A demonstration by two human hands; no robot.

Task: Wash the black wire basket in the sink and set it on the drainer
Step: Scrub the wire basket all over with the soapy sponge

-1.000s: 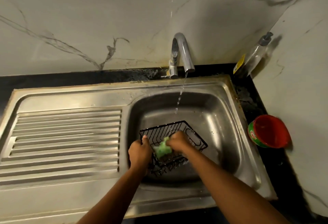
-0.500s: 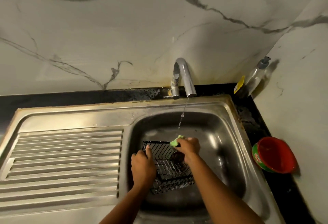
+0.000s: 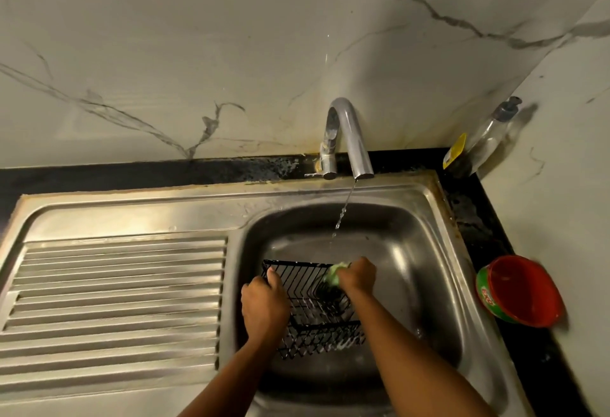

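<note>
One black wire basket [image 3: 317, 317], inside the sink [image 3: 412, 251] basin, tilted, near end low, far rim raised; not on the drainer [image 3: 115, 301]. Two hands in view. Left hand [image 3: 264, 307]: fingers [image 3: 271, 273] curled round the basket's left rim, thumb on top of the wire, gripping it. Right hand [image 3: 358, 276]: fingers closed round one green sponge [image 3: 335, 273], pressing it on the basket's far right corner. White suds on the basket's lower wires. One tap [image 3: 346, 136] behind the basin, one thin water stream [image 3: 343, 212] falling just beyond the basket, not on it. One ribbed drainer left of the basin, same steel unit. On the black surface [image 3: 478, 218] to the right: one red tub [image 3: 521, 291] with a green label band, tipped toward the camera, and one clear pump bottle [image 3: 488, 132] with a yellow label in the back corner, leaning on the wall. Marble-look wall behind.
</note>
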